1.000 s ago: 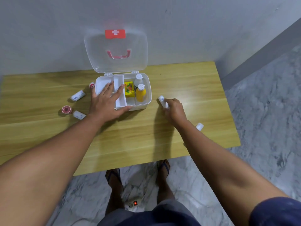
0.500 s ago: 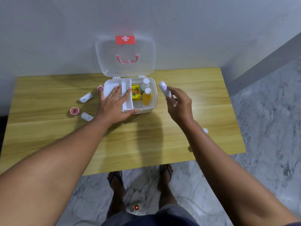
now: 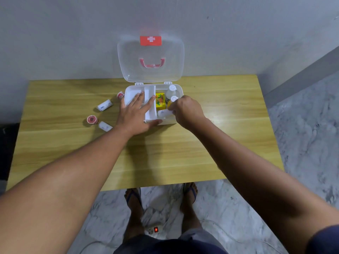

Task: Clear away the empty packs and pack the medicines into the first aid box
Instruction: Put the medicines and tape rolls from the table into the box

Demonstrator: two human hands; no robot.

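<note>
First aid box, white with clear lid raised against the wall, on wooden table. Left hand flat, fingers spread across its inner tray; right hand pinching small white bottle over front compartment, beside yellow carton and two capped bottles.

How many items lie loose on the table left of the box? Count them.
4: red-ended tube beside the box, white roll, red-topped roll, small white pack nearest. Others may be hidden.

Both forearms are bare. A dark navy sleeve covers the right upper arm. Dark shorts show below, and flip-flops with dark straps on both feet.
</note>
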